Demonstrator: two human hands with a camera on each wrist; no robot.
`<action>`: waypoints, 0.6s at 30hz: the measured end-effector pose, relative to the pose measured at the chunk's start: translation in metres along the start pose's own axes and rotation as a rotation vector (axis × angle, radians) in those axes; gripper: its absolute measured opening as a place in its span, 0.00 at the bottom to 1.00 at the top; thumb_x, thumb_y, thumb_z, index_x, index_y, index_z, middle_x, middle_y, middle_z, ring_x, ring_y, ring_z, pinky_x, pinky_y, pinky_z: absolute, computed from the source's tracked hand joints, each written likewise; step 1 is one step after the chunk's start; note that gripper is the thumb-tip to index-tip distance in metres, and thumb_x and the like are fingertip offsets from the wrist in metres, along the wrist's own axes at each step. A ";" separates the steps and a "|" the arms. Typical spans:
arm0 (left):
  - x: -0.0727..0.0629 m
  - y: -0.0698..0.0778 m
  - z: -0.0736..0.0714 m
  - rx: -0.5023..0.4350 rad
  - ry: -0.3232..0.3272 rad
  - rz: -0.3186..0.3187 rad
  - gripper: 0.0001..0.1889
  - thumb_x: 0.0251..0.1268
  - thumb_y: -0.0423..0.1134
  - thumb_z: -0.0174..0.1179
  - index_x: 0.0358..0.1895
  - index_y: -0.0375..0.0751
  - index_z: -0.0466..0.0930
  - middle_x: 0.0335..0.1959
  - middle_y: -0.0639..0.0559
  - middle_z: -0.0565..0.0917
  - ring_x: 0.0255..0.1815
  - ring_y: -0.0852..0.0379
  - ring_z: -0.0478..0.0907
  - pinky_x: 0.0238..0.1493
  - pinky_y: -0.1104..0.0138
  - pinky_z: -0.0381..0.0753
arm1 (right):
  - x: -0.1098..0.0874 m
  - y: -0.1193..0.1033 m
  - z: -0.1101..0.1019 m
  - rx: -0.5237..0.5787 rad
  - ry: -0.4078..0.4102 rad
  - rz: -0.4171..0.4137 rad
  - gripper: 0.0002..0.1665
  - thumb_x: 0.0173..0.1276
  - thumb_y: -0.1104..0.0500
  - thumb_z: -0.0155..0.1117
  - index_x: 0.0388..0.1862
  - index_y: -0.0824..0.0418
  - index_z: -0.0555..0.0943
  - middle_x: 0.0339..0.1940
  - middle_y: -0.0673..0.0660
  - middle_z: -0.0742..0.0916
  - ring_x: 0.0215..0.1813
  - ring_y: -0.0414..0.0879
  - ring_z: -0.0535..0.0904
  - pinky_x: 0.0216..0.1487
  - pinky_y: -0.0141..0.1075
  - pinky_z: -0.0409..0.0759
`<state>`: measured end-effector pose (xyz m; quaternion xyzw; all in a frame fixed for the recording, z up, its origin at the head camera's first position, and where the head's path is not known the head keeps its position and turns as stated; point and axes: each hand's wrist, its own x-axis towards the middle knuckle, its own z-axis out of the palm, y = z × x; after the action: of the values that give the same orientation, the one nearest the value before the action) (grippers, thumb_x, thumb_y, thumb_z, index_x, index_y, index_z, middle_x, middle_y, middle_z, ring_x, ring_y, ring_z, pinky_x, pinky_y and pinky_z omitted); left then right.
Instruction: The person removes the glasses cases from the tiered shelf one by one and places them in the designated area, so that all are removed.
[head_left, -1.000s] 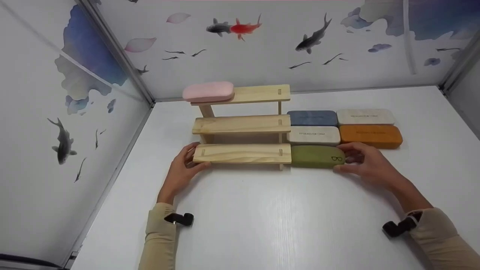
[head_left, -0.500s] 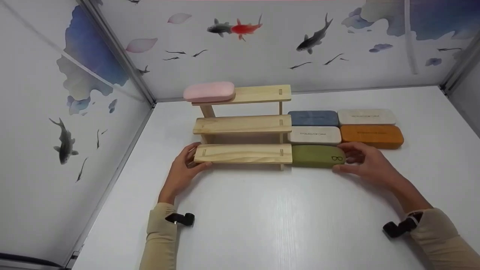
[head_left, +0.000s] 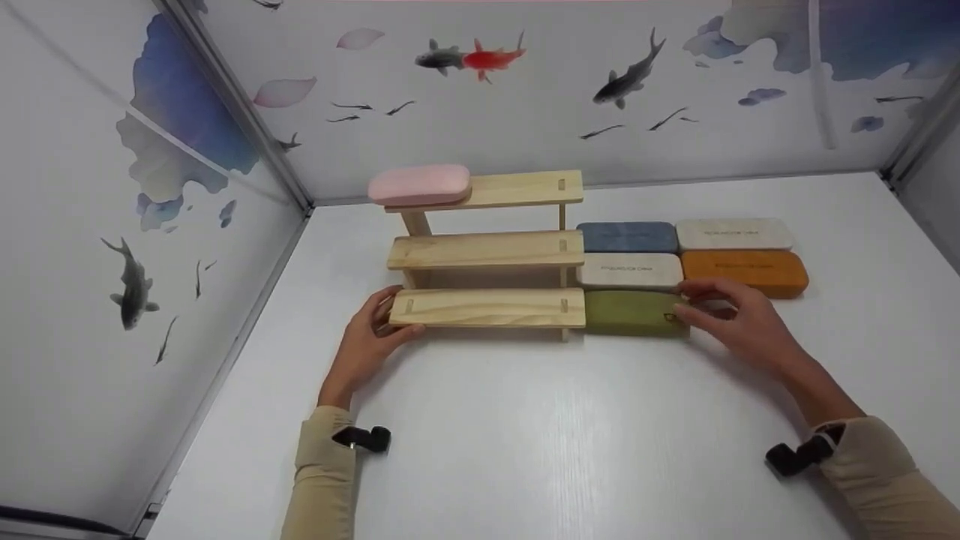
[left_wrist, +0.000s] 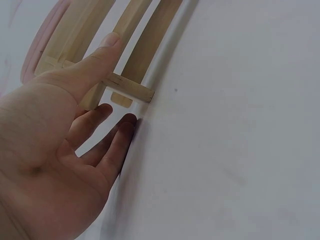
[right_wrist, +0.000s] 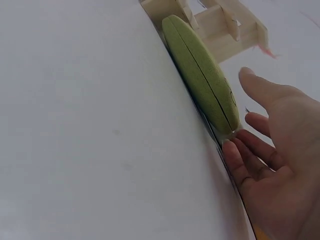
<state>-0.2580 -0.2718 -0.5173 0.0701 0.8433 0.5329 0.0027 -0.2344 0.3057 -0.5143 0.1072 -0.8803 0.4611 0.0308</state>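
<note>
A three-tier wooden shelf rack (head_left: 486,307) stands on the white table in the head view. My left hand (head_left: 364,345) grips the left end of its lowest board; in the left wrist view the thumb (left_wrist: 95,67) lies on the wood and the other fingers are behind and below. A green glasses case (head_left: 630,313) lies against the rack's right side. My right hand (head_left: 750,330) is at the case's right end. In the right wrist view its thumb stands apart from the green case (right_wrist: 200,75), while the lower fingertips are by the end of the case.
A pink glasses case (head_left: 420,184) sits on the rack's top board, at the left. Behind the green case lie a blue case (head_left: 626,237), an orange case (head_left: 742,271), a front white case (head_left: 630,270) and a back white case (head_left: 735,233). Printed walls enclose the table.
My right thumb has lifted from the front of the green glasses case and now hovers over its right end, partly covering the glasses mark. My left hand keeps its hold on the rack.
</note>
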 end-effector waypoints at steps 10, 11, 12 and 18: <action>0.000 0.001 -0.001 -0.020 -0.012 0.015 0.47 0.62 0.54 0.81 0.82 0.52 0.66 0.79 0.56 0.77 0.75 0.54 0.79 0.77 0.54 0.79 | 0.007 -0.009 0.004 0.074 0.137 -0.050 0.22 0.83 0.52 0.67 0.70 0.58 0.83 0.61 0.59 0.89 0.54 0.33 0.83 0.53 0.16 0.80; 0.000 0.001 -0.001 -0.014 -0.011 0.014 0.47 0.62 0.54 0.81 0.82 0.53 0.66 0.79 0.56 0.77 0.75 0.54 0.79 0.77 0.54 0.79 | 0.008 -0.011 0.005 0.085 0.143 -0.064 0.22 0.82 0.53 0.67 0.70 0.58 0.83 0.61 0.60 0.89 0.54 0.34 0.84 0.53 0.17 0.81; 0.000 0.001 -0.001 -0.009 -0.011 0.014 0.47 0.62 0.54 0.81 0.82 0.53 0.67 0.79 0.55 0.77 0.75 0.54 0.79 0.77 0.54 0.79 | 0.008 -0.014 0.006 0.098 0.149 -0.076 0.22 0.82 0.54 0.68 0.69 0.58 0.83 0.61 0.60 0.89 0.54 0.34 0.84 0.53 0.17 0.81; -0.001 0.003 0.000 -0.009 -0.009 0.009 0.46 0.62 0.53 0.81 0.82 0.54 0.67 0.79 0.54 0.77 0.75 0.52 0.79 0.78 0.53 0.78 | 0.015 -0.032 0.017 0.136 0.157 -0.134 0.20 0.80 0.57 0.70 0.67 0.58 0.85 0.58 0.59 0.90 0.56 0.34 0.84 0.55 0.19 0.82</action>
<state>-0.2569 -0.2708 -0.5145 0.0764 0.8404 0.5365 0.0043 -0.2417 0.2721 -0.4960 0.1310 -0.8328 0.5236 0.1232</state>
